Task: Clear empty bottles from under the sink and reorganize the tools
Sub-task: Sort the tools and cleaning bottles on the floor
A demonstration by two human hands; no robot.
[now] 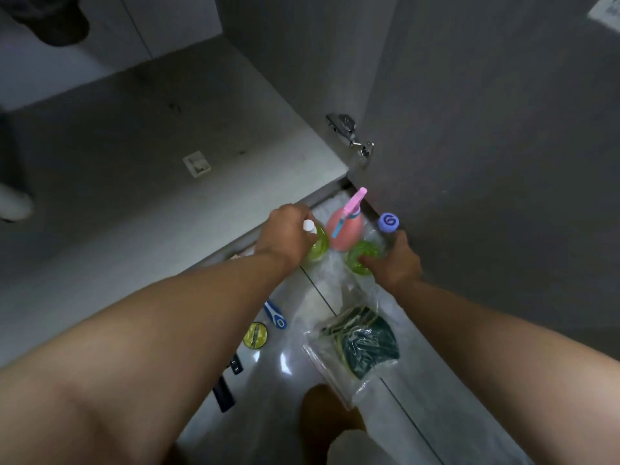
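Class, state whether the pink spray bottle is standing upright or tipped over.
Upright: the pink spray bottle stands on its base, with its trigger head on top.

Pink spray bottle point(345, 229), green bottles point(317, 245)

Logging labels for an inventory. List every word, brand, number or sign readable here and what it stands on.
No words or numbers are readable.
White swirl mark, no letters: blue cap of the clear bottle.
Too blurred to read: white sticker on the cabinet floor.
Too blurred to read: paper label, top right.
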